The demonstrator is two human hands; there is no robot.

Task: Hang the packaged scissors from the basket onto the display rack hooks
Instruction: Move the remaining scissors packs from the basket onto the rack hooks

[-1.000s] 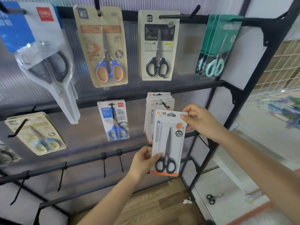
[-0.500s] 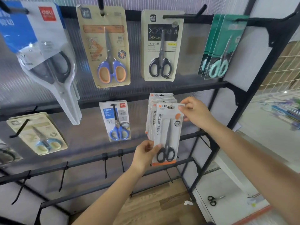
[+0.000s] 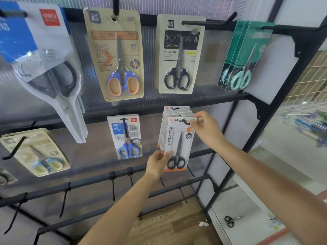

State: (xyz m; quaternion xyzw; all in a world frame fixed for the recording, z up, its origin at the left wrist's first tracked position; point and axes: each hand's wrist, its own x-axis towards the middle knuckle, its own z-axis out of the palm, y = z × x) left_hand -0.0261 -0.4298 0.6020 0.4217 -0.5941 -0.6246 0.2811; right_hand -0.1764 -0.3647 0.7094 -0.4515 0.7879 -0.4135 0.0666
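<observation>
the scissors pack (image 3: 177, 145) had risen onto the hook tip (image 3: 185, 122) of the middle rail's stack; right hand (image 3: 206, 129) pinched its top corner, left hand (image 3: 157, 162) its lower edge, nearly hung.

The rack (image 3: 228, 152) is black metal with a dull, matt look. The wall panel (image 3: 99, 106) behind it is see-through ribbed plastic. The scissors pack (image 3: 178, 144) is smooth card under shiny clear plastic. The floor (image 3: 168, 225) is brown wood, and the brown pack (image 3: 115, 55) looks like rough paper.
</observation>
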